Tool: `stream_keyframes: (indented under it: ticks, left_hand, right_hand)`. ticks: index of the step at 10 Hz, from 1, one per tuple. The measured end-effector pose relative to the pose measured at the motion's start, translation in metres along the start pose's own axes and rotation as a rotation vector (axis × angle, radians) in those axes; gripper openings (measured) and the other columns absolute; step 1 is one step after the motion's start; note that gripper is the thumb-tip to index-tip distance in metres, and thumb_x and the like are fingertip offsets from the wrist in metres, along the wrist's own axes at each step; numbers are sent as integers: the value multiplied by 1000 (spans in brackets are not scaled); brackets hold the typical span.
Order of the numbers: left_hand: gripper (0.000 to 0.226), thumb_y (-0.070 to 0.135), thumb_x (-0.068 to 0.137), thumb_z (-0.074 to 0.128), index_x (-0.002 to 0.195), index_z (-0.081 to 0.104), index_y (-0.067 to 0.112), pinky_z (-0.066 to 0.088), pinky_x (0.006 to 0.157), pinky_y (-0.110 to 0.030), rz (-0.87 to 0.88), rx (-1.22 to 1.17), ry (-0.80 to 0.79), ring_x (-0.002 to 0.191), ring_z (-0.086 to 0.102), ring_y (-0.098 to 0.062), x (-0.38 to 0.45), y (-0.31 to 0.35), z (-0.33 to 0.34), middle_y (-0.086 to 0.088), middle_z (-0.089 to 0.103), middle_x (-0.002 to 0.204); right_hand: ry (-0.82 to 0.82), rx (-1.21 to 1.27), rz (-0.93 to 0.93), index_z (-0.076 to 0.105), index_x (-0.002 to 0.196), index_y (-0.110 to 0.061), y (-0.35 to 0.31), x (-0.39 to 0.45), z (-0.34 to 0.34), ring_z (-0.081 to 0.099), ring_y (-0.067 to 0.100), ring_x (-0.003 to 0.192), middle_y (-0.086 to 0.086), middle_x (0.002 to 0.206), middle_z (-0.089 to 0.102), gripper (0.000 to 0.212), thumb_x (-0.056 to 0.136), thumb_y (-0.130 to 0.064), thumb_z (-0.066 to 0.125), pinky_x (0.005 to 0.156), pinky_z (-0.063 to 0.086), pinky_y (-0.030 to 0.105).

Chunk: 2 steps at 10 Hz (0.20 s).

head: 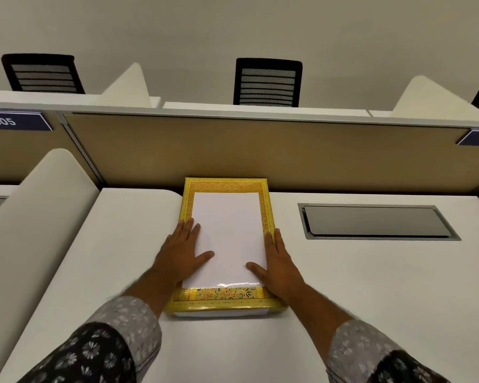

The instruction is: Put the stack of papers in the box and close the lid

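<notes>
Pressing white papers [227, 239], yellow box [224, 298], both hands flat

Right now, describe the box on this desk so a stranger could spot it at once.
Start at the white desk in front of the tan partition panel. Against that panel, left of the grey recessed hatch, lies the box, with the stack of papers on top between the left hand and right hand. It is the only yellow thing there, with an ornate gold patterned border.
</notes>
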State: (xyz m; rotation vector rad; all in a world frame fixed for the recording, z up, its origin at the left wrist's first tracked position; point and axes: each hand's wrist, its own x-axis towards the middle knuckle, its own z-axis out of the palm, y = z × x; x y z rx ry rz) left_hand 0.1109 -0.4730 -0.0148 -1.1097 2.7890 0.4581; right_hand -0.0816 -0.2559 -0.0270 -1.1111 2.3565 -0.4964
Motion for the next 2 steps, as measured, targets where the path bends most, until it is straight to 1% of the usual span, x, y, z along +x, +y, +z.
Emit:
stream_keyframes:
  ticks: [1,2]
  left_hand:
    - [98,72,96,47,170,11,18,15,131,-47,-12,26,12,165,0,-24,-13,11,-10,-2,0,179]
    - [94,67,96,55,168,21,16,19,131,-43,-10,-10,87,165,8,-23,-44,37,-10,-2,13,178]
  right_hand:
    - [-23,-12,-29,-5,171,-21,1,-9,-12,11,29,165,1,179,-17,112,93,-75,55,130,27,46]
    - [4,-73,-23,3,171,-21,8,-28,-28,14,28,165,-1,180,-9,113,90,-80,55,129,31,50]
